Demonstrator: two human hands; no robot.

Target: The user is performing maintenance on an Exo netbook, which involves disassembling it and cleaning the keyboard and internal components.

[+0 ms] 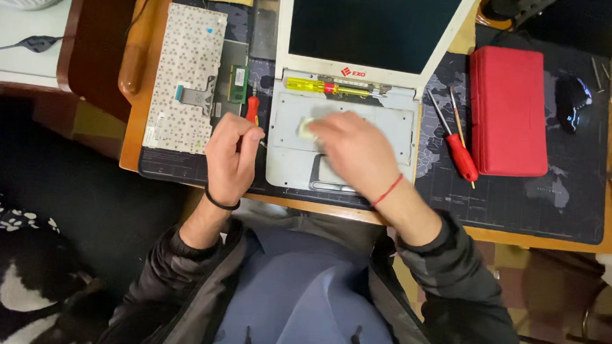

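Observation:
An opened white laptop (289,161) lies on a dark desk mat, its keyboard removed and the bare tray showing. My right hand (352,153) presses a small pale wad (305,128), blurred by motion, onto that tray. My left hand (231,154) rests at the laptop's left edge, closed around the thin shaft of a small red-handled screwdriver (252,109). A yellow-handled screwdriver (317,86) lies along the hinge below the dark screen (370,22).
The removed keyboard (185,75) lies face down at left beside a green memory module (237,85). A red-handled screwdriver (460,156), thin tools and a red case (508,109) sit at right. A black mouse (573,102) is farther right. The desk edge runs under my wrists.

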